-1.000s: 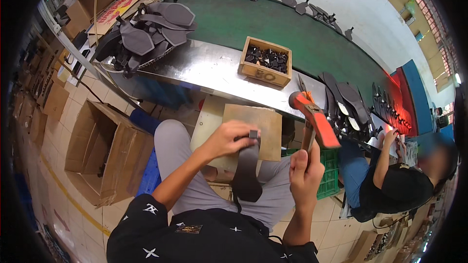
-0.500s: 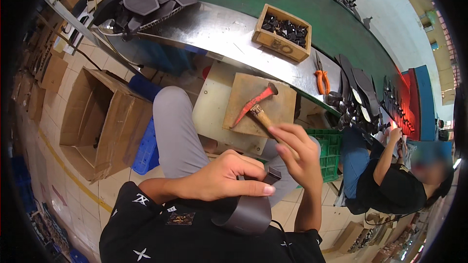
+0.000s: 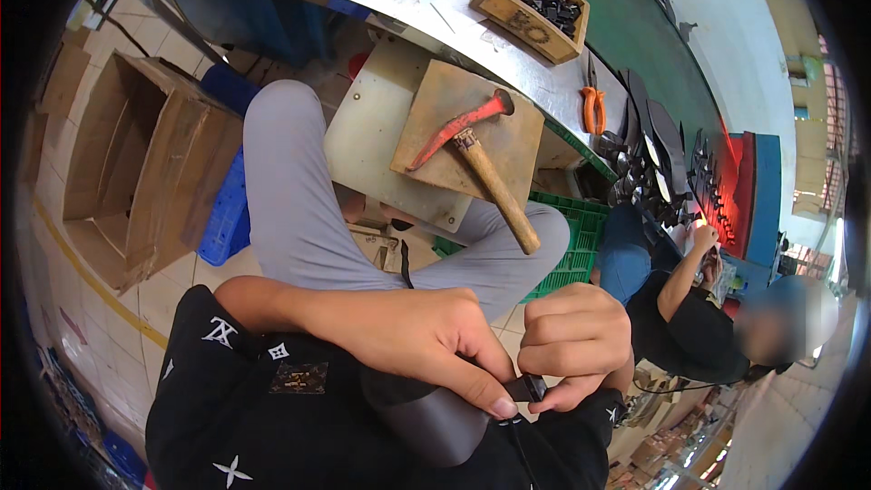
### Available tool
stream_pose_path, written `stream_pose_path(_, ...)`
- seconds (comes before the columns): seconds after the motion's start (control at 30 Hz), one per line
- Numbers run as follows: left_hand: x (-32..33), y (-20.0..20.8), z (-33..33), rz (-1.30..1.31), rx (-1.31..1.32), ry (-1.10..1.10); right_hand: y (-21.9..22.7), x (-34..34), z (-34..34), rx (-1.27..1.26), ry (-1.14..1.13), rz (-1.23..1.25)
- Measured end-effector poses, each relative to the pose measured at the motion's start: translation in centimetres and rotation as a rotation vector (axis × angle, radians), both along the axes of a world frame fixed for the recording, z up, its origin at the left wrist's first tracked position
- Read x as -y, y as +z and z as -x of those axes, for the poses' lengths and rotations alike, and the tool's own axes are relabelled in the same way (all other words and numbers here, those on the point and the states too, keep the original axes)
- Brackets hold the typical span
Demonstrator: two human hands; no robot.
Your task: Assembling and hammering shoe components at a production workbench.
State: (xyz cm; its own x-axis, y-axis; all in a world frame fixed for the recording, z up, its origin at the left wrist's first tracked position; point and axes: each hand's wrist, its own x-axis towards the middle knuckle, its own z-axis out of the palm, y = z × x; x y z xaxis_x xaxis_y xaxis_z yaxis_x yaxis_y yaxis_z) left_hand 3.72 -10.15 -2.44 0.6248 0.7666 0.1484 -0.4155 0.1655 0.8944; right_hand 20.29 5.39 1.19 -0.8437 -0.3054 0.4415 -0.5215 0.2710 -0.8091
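Observation:
My left hand (image 3: pixel 449 336) is closed on a dark, leather-like curved piece (image 3: pixel 431 426), gripping it near its narrow tab between thumb and fingers. The wide part bends back against my shirt. At the tab's tip sits a small black clip-like part (image 3: pixel 535 388), and my right hand (image 3: pixel 576 340), fingers curled, pinches it. A hammer (image 3: pixel 494 186) with a red head and wooden handle lies beyond my hands on a square brown board (image 3: pixel 431 113), its handle sticking out past the near edge.
On the metal bench, a wooden box (image 3: pixel 522 32) holds many small black parts, with orange-handled pliers (image 3: pixel 593 111) to its right. Dark flat pieces (image 3: pixel 667 136) are piled further right. A cardboard box (image 3: pixel 172 181) stands at left, a green crate (image 3: pixel 581 245) at right. A co-worker (image 3: pixel 699 308) sits at right.
My right hand has come down from near the hammer's handle to the tab's end and its fingers have closed. My left hand still holds the dark piece. The view has shifted.

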Motion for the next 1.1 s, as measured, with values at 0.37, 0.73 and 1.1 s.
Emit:
stream_pose_path(0.37,-1.9,-5.1,-0.7,0.37,0.338,0.125,-2.2,-3.3,-3.0,-0.046,-0.691,0.1)
stream_pose_path(0.73,0.8,-0.8,24.6,-0.136,-0.118,1.402,-9.2,-5.8,-10.3,0.341,-1.457,0.02)
stream_pose_path(1.1,-2.1,-5.1,52.5,-0.197,-2.033,1.447,-11.1,-10.9,-14.8,0.093,-1.892,-0.067)
